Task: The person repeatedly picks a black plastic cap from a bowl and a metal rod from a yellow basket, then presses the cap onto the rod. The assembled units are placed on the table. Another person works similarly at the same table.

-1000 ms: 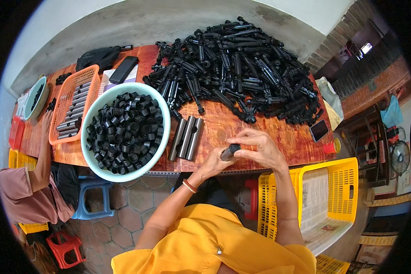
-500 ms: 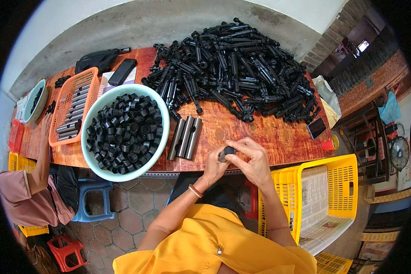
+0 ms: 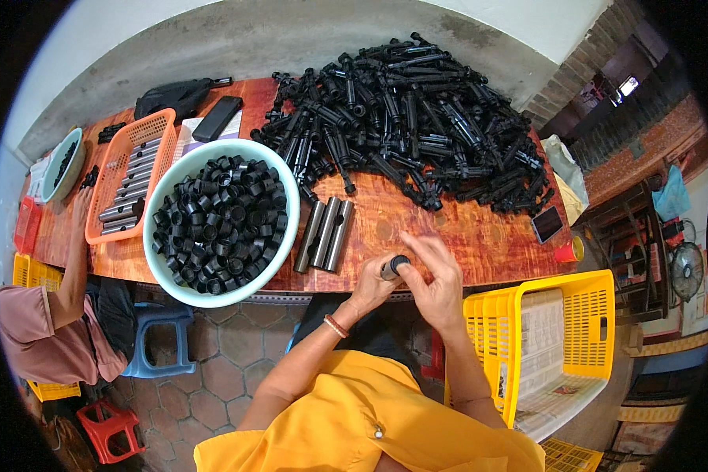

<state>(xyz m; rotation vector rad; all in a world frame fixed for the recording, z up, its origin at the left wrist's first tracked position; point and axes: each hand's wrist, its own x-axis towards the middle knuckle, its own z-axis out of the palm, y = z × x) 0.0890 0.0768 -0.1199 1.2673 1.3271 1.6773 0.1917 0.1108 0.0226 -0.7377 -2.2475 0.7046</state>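
My left hand (image 3: 372,285) is closed around a short upright cylinder with a black cap (image 3: 399,260) at its upper end. Most of the cylinder is hidden in my fist; a greyish side (image 3: 386,271) shows below the cap. At the cap's right edge sits the thumb of my right hand (image 3: 435,285), whose other fingers are stretched out and apart. Left of my hands, three steel tubes (image 3: 323,236) with side holes lie side by side on the table. Beyond them stands a pale green basin (image 3: 153,271) full of small black caps (image 3: 220,224).
A large heap of black plastic tubular parts (image 3: 425,126) covers the back of the wooden table (image 3: 369,228). An orange basket (image 3: 106,177) holds more steel tubes. A phone (image 3: 547,224) lies near the right edge. Yellow crates (image 3: 519,346) stand right. A co-worker (image 3: 43,322) sits left.
My right hand's fingers have opened away from the cylinder, leaving the thumb by the cap. My left hand keeps its grip. The view has shifted slightly.
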